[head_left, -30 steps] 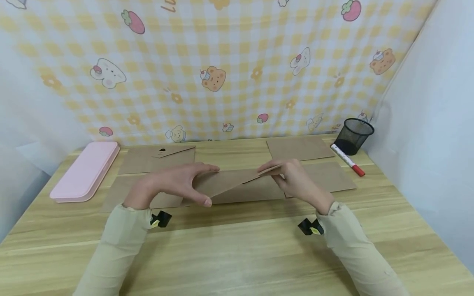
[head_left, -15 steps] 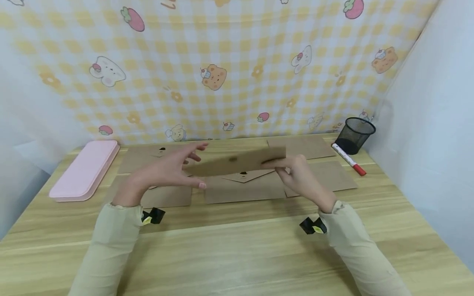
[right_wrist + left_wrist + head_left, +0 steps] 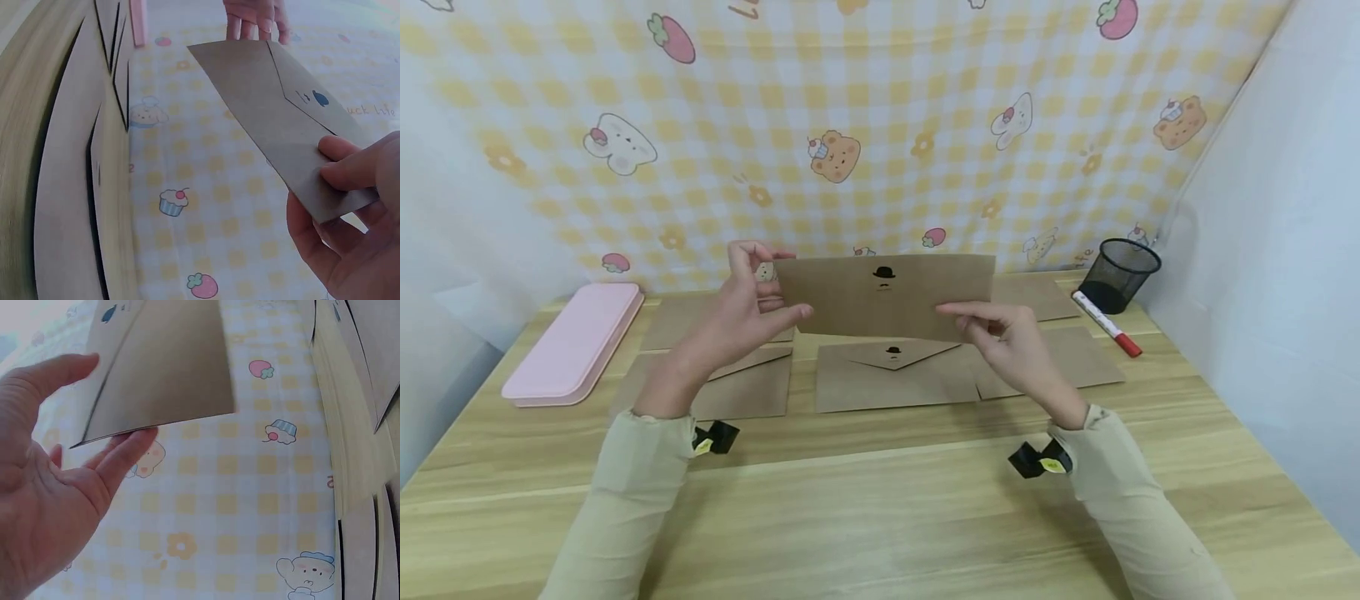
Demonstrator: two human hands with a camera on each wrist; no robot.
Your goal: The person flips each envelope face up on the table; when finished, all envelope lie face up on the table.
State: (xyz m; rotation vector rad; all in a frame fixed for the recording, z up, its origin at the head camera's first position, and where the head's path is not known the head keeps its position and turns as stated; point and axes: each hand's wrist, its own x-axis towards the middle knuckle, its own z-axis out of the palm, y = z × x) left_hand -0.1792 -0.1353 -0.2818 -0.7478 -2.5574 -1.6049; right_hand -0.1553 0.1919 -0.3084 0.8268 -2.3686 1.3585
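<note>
A brown kraft envelope (image 3: 838, 296) with a printed black hat is raised above the table, its face toward the head camera. My right hand (image 3: 1011, 342) pinches its right end; in the right wrist view, fingers of the right hand (image 3: 359, 206) lie on both faces. At the other end is my left hand (image 3: 730, 312), thumb in front and fingers behind. The left wrist view shows the fingers of the left hand (image 3: 119, 456) loosely extended at the envelope's end edge, the thumb held apart from them. Directly below lies another hat-printed envelope (image 3: 880, 392).
More kraft envelopes lie on the table, including a front-left one (image 3: 745, 396) and a front-right one (image 3: 1078, 358). A pink case (image 3: 576, 342) stands at far left. A black mesh pen cup (image 3: 1118, 275) and a red-capped marker (image 3: 1105, 323) are at back right.
The envelope has been lifted off the middle one and turned upright, its printed side now facing the head camera. The left hand has risen with it, while the right has kept its hold.
</note>
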